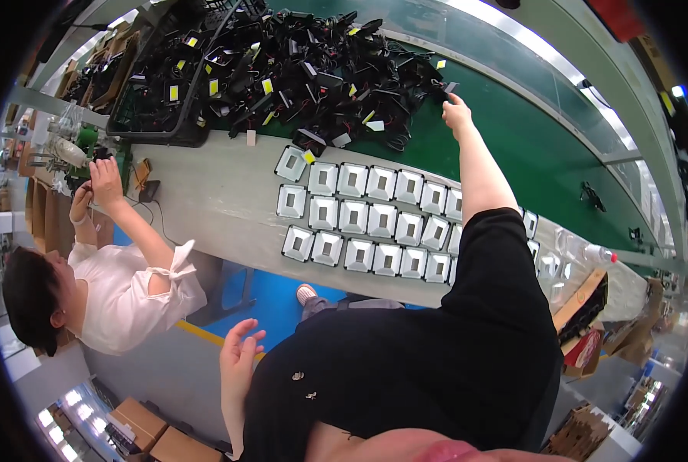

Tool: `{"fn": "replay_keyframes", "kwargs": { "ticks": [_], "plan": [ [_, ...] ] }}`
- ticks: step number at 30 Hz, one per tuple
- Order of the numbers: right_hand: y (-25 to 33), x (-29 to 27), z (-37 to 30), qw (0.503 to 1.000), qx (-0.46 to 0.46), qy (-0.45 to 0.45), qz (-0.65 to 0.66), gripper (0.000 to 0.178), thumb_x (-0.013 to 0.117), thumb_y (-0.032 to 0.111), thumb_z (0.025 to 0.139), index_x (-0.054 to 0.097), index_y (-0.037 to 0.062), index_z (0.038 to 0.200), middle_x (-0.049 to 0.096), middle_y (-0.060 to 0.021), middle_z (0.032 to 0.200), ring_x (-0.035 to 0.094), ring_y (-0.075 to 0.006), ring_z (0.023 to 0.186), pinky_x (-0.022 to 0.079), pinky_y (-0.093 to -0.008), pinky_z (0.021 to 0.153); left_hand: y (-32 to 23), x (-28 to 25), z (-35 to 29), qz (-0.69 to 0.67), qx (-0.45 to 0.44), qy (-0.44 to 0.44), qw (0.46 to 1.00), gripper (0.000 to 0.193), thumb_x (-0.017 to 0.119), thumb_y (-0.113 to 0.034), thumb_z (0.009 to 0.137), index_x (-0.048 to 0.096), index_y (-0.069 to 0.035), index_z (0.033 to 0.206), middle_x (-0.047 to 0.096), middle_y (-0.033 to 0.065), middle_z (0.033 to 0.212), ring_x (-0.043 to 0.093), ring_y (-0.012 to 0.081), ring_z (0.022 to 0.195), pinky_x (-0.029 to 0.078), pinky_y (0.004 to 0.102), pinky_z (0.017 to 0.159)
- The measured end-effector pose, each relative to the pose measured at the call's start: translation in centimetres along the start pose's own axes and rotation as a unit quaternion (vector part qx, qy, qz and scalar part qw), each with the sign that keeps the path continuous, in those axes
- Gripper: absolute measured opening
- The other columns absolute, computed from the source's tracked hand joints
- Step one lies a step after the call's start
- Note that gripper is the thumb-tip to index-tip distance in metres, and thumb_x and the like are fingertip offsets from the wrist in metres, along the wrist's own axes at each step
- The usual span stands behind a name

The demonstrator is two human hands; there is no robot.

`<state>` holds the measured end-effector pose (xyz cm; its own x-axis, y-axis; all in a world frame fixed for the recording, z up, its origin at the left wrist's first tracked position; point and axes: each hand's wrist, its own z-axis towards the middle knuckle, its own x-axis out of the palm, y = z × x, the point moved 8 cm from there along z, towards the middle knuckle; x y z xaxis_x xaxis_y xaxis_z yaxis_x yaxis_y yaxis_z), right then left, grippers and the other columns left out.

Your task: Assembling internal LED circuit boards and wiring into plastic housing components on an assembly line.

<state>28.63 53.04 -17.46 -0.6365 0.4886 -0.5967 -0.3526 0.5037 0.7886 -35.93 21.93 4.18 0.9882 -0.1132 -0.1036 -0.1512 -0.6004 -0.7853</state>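
My right hand (457, 115) reaches far out over the green surface to the right end of a pile of black cabled parts (313, 85). Its fingers are closed on a small flat grey piece (451, 88), whose exact kind is too small to tell. Down at my left side, my left hand (240, 354) holds nothing, with its fingers loosely bent and apart. Between my body and the pile, several square floodlight housings (352, 180), silvery white with a dark window each, lie in three rows on the grey tabletop (221, 185). My right arm hides some of them.
A black plastic crate (155, 127) of similar parts stands at the back left. A co-worker (120, 292) in white handles something at a small machine (74, 150). A loose black cable (591, 196) lies far right. Beyond the housings are a clear bottle (600, 254) and a carton (583, 304).
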Motion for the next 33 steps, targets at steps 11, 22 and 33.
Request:
{"fn": "replay_keyframes", "kwargs": {
  "ticks": [11, 22, 33],
  "plan": [
    [1.7, -2.5, 1.3, 0.890, 0.133, -0.025, 0.435, 0.013, 0.051, 0.008, 0.087, 0.057, -0.0004, 0.094, 0.061, -0.0083, 0.081, 0.058, -0.0139, 0.065, 0.048, -0.0238, 0.055, -1.7, 3.6, 0.0, -0.005, -0.025, -0.036, 0.999, 0.031, 0.044, -0.009, 0.092, 0.046, -0.002, 0.122, 0.051, 0.0101, 0.120, 0.055, 0.0175, 0.104, 0.046, 0.0256, 0.081],
    [25.5, -15.7, -29.6, 0.930, -0.356, 0.026, 0.088, 0.025, 0.059, -0.003, 0.076, 0.057, 0.0035, 0.100, 0.061, -0.0071, 0.090, 0.060, -0.0158, 0.075, 0.048, -0.0256, 0.071, -7.7, 2.6, 1.5, 0.058, 0.149, 0.091, 0.983, 0.029, 0.046, -0.008, 0.091, 0.049, -0.001, 0.119, 0.054, 0.0079, 0.116, 0.057, 0.0161, 0.102, 0.045, 0.0252, 0.078],
    [37.6, -9.7, -59.6, 0.694, -0.702, 0.144, 0.074, 0.028, 0.063, -0.010, 0.061, 0.062, 0.0039, 0.086, 0.061, -0.0089, 0.084, 0.061, -0.0244, 0.072, 0.048, -0.0308, 0.059, -16.3, 1.2, -4.7, -0.248, 0.226, 0.432, 0.837, 0.052, 0.035, -0.039, 0.095, 0.027, -0.008, 0.137, 0.039, 0.0097, 0.133, 0.057, 0.0266, 0.103, 0.051, 0.0322, 0.076]
  ]
}}
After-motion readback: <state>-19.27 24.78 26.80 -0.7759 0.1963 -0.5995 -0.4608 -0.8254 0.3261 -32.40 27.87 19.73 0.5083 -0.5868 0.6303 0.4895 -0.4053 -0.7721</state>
